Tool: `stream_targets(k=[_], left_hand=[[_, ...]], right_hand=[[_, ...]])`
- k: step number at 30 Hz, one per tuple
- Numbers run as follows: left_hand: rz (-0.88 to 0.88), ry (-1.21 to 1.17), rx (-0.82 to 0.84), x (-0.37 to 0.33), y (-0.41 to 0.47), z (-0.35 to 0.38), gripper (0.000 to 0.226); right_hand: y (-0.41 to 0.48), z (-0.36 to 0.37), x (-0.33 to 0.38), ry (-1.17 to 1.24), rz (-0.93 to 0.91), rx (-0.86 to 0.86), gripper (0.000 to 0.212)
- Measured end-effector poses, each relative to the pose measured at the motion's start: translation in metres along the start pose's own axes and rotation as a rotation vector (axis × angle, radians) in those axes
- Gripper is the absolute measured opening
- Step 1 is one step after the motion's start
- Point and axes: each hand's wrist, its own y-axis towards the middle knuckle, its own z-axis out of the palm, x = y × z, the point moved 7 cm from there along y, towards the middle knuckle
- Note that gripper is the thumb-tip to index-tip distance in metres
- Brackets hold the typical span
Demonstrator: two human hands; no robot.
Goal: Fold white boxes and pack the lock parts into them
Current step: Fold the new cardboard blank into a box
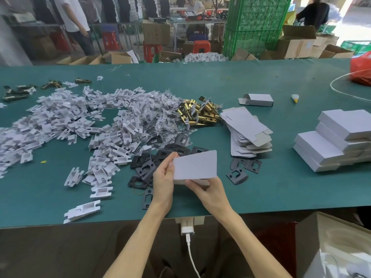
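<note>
Both hands hold the white box (195,165) above the black plates (160,155): left hand (163,177) pinches its edge, right hand (208,192) grips underneath. A loose grip could crush a flap.

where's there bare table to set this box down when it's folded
Best is the bare green table right of your white box, between the loose black plates and the finished box stack. The far strip around the rubber bands is also free. Left and centre are crowded: white inserts, brass latches.
</note>
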Motion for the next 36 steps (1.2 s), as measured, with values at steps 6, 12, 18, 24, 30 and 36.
stream_targets(k=[6, 12, 18, 24, 30, 36], left_hand=[[-0.024, 0.005, 0.086, -0.002, -0.001, 0.005, 0.035], [-0.056, -0.101, 0.076, -0.004, -0.005, 0.005, 0.033], [-0.177, -0.165, 0.124, -0.003, -0.005, 0.006, 0.036], [-0.133, -0.180, 0.191, -0.009, -0.010, 0.013, 0.026], [-0.072, -0.089, 0.346, -0.023, -0.020, 0.025, 0.039], [-0.080, 0.054, 0.530, -0.030, -0.024, 0.022, 0.059]], right_hand=[[-0.001, 0.001, 0.005, -0.003, -0.059, -0.021, 0.053], [-0.012, 0.002, 0.029, -0.208, -0.331, -0.031, 0.049], [-0.011, 0.003, 0.037, -0.303, -0.380, 0.003, 0.090], [0.000, 0.005, 0.045, -0.417, -0.373, -0.030, 0.111], [0.002, 0.002, 0.050, -0.387, -0.327, -0.052, 0.108], [0.009, -0.008, 0.047, -0.370, -0.195, 0.027, 0.110]])
